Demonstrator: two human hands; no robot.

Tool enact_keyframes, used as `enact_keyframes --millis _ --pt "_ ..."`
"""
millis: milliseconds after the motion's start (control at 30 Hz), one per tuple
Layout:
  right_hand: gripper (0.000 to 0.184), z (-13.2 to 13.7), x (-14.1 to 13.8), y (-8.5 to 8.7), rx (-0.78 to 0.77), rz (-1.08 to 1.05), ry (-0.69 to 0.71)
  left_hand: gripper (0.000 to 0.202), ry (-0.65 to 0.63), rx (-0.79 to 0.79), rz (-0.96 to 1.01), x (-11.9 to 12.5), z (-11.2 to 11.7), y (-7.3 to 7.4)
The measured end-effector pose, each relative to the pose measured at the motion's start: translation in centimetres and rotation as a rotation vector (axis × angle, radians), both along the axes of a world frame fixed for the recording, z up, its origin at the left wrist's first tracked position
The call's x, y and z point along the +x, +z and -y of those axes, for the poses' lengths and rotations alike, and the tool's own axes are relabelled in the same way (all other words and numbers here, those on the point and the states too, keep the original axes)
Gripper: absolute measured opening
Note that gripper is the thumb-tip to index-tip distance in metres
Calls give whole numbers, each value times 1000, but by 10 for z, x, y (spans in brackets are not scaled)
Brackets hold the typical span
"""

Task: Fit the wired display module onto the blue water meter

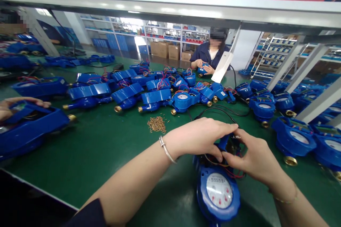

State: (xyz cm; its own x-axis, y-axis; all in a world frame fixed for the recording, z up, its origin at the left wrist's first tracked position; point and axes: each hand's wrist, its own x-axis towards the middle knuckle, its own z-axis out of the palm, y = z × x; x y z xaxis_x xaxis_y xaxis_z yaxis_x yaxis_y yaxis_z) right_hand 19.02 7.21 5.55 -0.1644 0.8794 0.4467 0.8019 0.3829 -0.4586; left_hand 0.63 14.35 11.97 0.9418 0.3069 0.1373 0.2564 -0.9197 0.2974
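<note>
Worktop: green top (106, 152), its near edge crossing the lower left corner of the view.
Meter at hand: a blue water meter (236, 198) lies by the near edge, right of the middle, its round dial (220, 189) facing up and its wiring housing open beyond the dial.
Left hand: the wearer's left hand (201, 136), with a silver bangle (166, 149) at the wrist, pinches a small blue piece (224, 143) over the housing, thumb below and forefinger above.
Right hand: the right hand (253, 152) closes on the same piece from the other side, its fingertips meeting the left's; the contact is partly hidden.
Wires: thin red wires (237, 175) come out under the right hand.
Brass: a loose heap of small brass parts (157, 124) lies beyond the left forearm.
Middle of the worktop: a cluster of blue meters (156, 94), many with coloured wires, runs crosswise.
Right side: more meters (295, 138) stand toward the right edge.
Left edge: another person's hand (16, 106) rests on a blurred blue meter (32, 131); its grip cannot be told.
Far edge: a co-worker (198, 52) in dark clothing holds a blue meter (204, 68).
</note>
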Motion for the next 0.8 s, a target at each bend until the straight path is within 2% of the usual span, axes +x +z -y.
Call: enact_keyframes --millis 100,233,400,567,633,700,733,800 --pt "33 3 0 3 -9 11 -1 78 -21 132 -48 5 3 4" --pt "40 4 -2 3 -28 -9 -23 84 -42 255 -81 2 6 5" --pt "56 3 -7 1 -50 -79 -38 96 -31 218 -42 -4 6 0" --pt "55 5 -11 3 -60 -147 -16 98 -72 200 25 -12 3 -2" --pt "63 3 -9 2 -55 -222 3 91 -64 212 75 -17 1 -7" --pt "70 -3 -2 -1 -70 -411 68 83 -26 204 148 -24 -3 -18" --pt "69 -8 3 -4 -76 -520 103 80 0 187 201 -28 -5 -25" --pt "51 -20 14 -10 -81 -688 143 81 59 146 324 -34 -8 -40"
